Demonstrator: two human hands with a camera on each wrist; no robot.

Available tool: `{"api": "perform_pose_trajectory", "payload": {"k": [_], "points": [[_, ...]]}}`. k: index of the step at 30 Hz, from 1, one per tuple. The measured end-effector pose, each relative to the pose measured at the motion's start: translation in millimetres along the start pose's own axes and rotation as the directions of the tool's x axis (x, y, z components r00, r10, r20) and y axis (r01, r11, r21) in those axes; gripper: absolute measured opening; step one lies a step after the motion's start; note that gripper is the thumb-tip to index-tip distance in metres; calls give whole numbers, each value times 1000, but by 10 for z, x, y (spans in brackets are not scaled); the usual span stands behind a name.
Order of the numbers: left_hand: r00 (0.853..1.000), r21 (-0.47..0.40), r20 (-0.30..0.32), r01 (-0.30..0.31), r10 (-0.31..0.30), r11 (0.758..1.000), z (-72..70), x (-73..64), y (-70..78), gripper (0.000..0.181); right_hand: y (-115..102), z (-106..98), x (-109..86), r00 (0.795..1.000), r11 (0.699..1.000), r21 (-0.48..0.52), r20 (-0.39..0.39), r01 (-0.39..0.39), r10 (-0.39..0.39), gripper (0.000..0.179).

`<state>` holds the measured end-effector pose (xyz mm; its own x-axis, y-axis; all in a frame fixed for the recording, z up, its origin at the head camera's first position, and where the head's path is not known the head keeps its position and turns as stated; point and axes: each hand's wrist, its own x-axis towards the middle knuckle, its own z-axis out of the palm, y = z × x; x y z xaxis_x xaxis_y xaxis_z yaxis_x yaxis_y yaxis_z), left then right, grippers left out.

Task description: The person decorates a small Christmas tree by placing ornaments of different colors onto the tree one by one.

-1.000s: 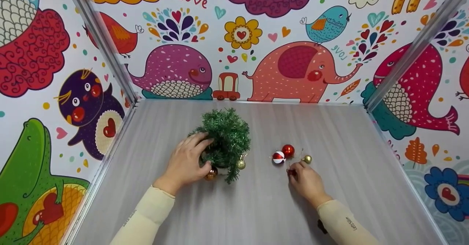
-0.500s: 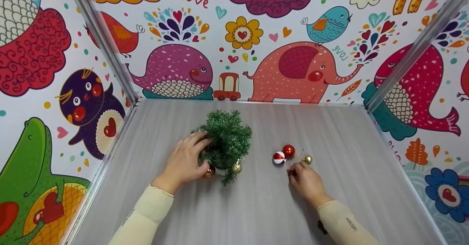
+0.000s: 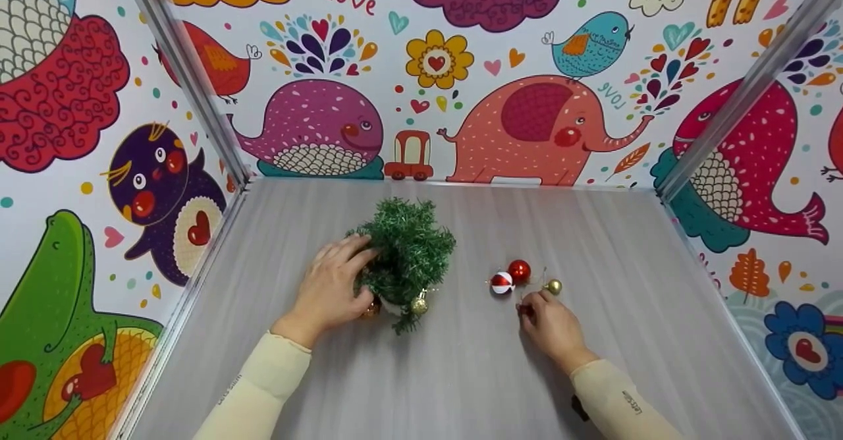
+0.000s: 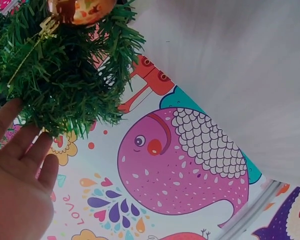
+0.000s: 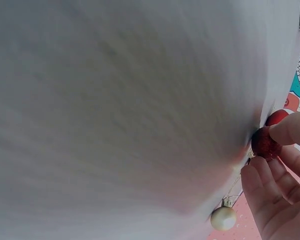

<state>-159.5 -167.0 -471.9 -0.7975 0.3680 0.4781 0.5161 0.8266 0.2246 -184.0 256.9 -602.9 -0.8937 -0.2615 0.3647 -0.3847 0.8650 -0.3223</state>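
Observation:
A small green tinsel Christmas tree (image 3: 418, 242) is on the table, left of centre. My left hand (image 3: 332, 288) rests against its left side. The left wrist view shows relaxed fingers (image 4: 32, 145) touching the foliage, with a shiny copper bauble (image 4: 82, 10) above them. A gold bauble (image 3: 419, 303) hangs at the tree's front. On the right, my right hand (image 3: 552, 325) pinches a dark red glittery bauble (image 5: 266, 143) between thumb and fingers, low at the tabletop. Near it lie a shiny red bauble (image 3: 519, 271), a red-and-white bauble (image 3: 502, 283) and a small gold bauble (image 3: 554, 286).
The grey wood-grain table (image 3: 454, 381) is bordered by walls with cartoon animals, among them a purple whale (image 3: 323, 130) and an elephant (image 3: 527, 134). Metal strips (image 3: 191, 84) run along the corners.
The tree has turned, its hanging gold bauble shifting left and the copper one slipping further behind my left thumb. Its top has moved slightly right. My right hand has stayed in place.

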Motion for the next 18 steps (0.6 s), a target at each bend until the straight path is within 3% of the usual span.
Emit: {"api": "perform_pose_trajectory", "payload": {"k": [18], "points": [[1000,-9,28,4,-4,1000,-37,18,-36,55,-6,6,2,1000,1000,17,-17,11,-11,21]]}}
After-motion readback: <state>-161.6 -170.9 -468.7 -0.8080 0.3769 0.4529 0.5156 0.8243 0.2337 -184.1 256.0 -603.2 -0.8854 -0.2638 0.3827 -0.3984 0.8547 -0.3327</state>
